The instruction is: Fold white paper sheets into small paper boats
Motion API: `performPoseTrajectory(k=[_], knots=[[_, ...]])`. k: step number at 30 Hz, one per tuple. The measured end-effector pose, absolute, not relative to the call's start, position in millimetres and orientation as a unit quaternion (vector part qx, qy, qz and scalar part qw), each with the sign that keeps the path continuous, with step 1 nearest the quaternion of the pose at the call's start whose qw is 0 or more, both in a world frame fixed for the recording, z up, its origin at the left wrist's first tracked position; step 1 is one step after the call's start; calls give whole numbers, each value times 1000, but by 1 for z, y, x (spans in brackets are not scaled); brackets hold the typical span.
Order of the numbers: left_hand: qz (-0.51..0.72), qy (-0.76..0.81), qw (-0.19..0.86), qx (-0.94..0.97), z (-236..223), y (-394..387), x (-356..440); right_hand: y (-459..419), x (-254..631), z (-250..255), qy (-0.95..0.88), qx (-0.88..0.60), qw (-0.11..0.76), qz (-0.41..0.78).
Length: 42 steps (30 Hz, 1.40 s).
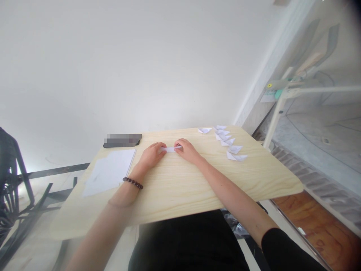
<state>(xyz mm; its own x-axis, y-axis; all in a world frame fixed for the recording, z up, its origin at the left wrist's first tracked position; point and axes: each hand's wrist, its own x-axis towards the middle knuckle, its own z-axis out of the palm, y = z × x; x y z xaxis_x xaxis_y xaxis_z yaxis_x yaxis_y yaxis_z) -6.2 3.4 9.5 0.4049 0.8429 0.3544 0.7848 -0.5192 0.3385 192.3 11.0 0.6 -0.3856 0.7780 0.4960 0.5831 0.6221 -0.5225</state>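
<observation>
A folded paper strip (170, 149) lies level between the two hands, near the far edge of the wooden table (169, 188). The left hand (153, 154) pinches one end, fingers curled; the right hand (186, 149) pinches the other, though its fingertips partly hide the grip. Folded paper boats (237, 157) sit to the right, white sheets (109, 171) to the left, beneath a pale wall (126, 67).

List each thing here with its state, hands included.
Left hand: fingers closed on strip
Right hand: fingers closed on strip
Strip: narrow, held at both ends
Paper boats: folded, one set apart
Sheets: flat, unfolded
Bracelet: worn, left wrist
Black item: partly pixelated, state unclear
</observation>
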Motion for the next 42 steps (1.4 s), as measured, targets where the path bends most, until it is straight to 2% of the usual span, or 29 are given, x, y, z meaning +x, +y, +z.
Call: performPoseTrajectory(k=[5, 14, 28, 42], knots=[[246, 487, 44, 837, 9, 3, -5, 9, 191, 2, -829, -403, 371, 112], [248, 462, 32, 851, 17, -5, -1, 8, 191, 4, -800, -479, 354, 71], [228, 464, 6, 856, 24, -14, 5, 1, 185, 5, -832, -438, 330, 82], [180, 469, -41, 864, 25, -16, 11, -5, 181, 15, -859, -460, 223, 30]])
